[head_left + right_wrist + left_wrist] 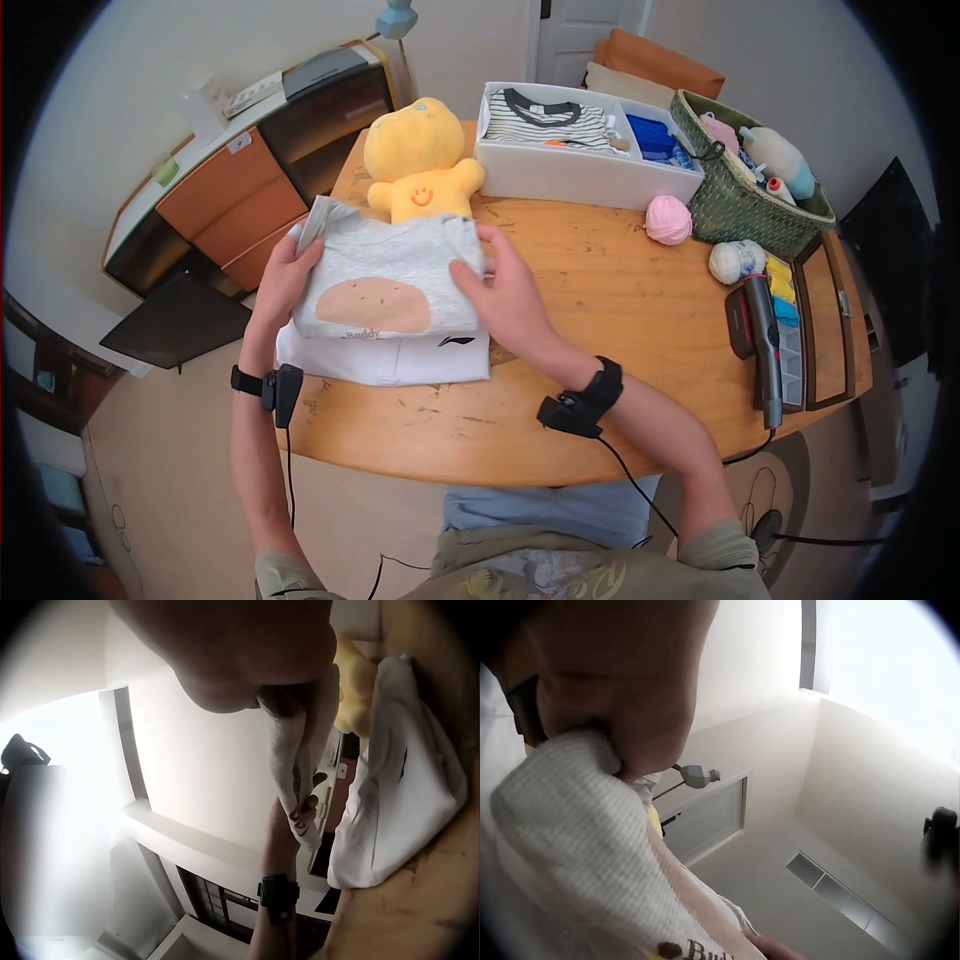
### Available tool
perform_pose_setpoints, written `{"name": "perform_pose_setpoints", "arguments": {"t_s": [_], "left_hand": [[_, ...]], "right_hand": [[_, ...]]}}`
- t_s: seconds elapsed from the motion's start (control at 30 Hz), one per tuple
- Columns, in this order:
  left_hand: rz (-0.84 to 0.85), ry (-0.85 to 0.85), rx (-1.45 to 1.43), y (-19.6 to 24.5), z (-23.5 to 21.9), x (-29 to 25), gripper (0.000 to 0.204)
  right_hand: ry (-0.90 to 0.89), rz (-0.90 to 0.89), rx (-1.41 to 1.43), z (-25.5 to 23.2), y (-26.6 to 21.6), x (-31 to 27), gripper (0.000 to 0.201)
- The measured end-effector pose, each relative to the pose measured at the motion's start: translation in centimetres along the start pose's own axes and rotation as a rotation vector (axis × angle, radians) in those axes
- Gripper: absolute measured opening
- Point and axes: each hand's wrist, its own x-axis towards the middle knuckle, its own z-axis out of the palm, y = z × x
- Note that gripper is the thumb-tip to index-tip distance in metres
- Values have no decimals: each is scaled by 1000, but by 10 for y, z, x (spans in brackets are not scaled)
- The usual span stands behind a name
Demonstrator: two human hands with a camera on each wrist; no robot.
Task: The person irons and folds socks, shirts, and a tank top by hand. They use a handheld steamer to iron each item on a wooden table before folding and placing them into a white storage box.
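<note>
A folded light grey shirt (390, 262) with a peach oval print is held up by its two sides. My left hand (286, 280) grips its left edge, and in the left wrist view the ribbed cloth (577, 802) bunches under the fingers. On the other side my right hand (505, 295) pinches the right edge, thumb in front and fingers behind. Below it a folded white garment (400, 362) with a small black logo lies on the table; the right wrist view shows this white garment (405, 780) beneath the raised shirt.
Behind the shirt a yellow plush toy (418, 150) sits on the wooden table (590, 290). A white divided box (580, 180) holds a striped shirt and blue cloth. To the right are a green woven basket (740, 195), pink yarn (668, 219), white yarn (737, 262) and a corded styling tool (765, 350).
</note>
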Motion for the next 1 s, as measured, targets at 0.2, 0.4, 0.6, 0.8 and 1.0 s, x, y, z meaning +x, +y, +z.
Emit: {"name": "perform_pose_setpoints", "arguments": {"t_s": [0.2, 0.4, 0.6, 0.8, 1.0], "left_hand": [[116, 145, 718, -66, -20, -14, 51], [235, 272, 992, -44, 5, -24, 59], [692, 306, 831, 12, 72, -18, 50], [530, 15, 65, 43, 178, 8, 30], [292, -80, -329, -4, 239, 28, 22]], "right_hand": [[-116, -17, -305, 24, 37, -4, 61], [-268, -88, -461, 7, 23, -7, 44], [-303, -97, -398, 4, 52, -3, 31], [-706, 285, 39, -62, 38, 29, 40], [-522, 403, -10, -154, 35, 41, 38]]}}
